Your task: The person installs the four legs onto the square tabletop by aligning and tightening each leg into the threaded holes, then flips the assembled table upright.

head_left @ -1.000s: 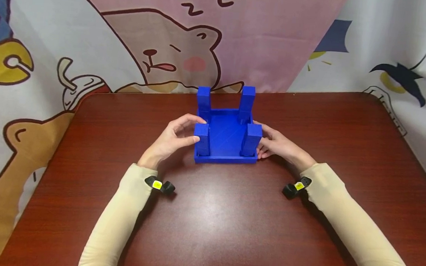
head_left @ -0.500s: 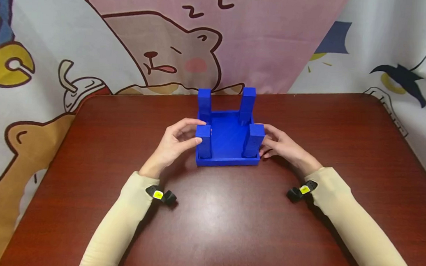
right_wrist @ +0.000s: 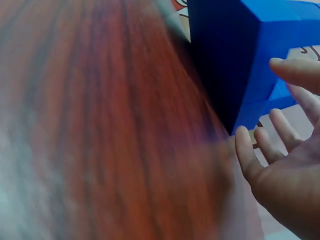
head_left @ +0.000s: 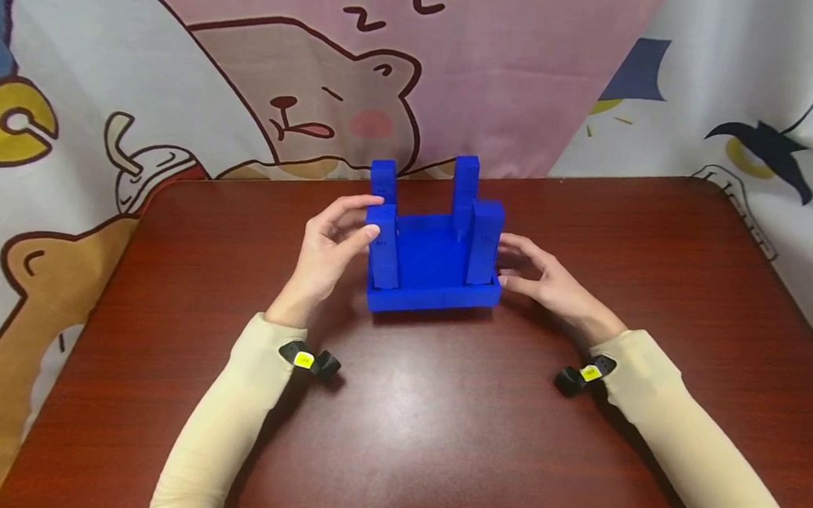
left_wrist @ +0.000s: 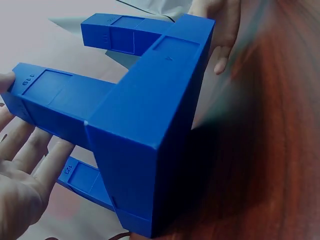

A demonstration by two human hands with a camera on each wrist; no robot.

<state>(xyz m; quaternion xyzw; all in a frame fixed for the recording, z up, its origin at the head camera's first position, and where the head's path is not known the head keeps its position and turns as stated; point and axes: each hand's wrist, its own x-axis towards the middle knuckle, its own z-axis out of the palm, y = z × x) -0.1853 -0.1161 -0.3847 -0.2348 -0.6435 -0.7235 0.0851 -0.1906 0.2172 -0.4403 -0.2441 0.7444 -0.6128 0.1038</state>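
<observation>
A blue plastic piece (head_left: 429,259), like a small upside-down table, has a rimmed square panel with several square legs standing up at its corners. It leans back, its front edge raised off the tabletop, with a shadow below. My left hand (head_left: 317,256) pinches the top of the near left leg (head_left: 383,256) between thumb and fingers; the left wrist view shows number marks on that leg (left_wrist: 65,95). On the other side, my right hand (head_left: 546,279) has its thumb and loosely spread fingers at the panel's right side (right_wrist: 255,70). Its far fingers are partly hidden in the head view.
The brown wood-grain table (head_left: 430,429) has a glossy reflection in front of the piece. A curtain (head_left: 504,72) printed with cartoon animals hangs behind the table and at its sides. Each wrist bears a small black camera (head_left: 310,357).
The piece has tipped backward, its front edge and near legs rising. My left hand has risen with the near left leg. My right hand has shifted slightly outward along the right side.
</observation>
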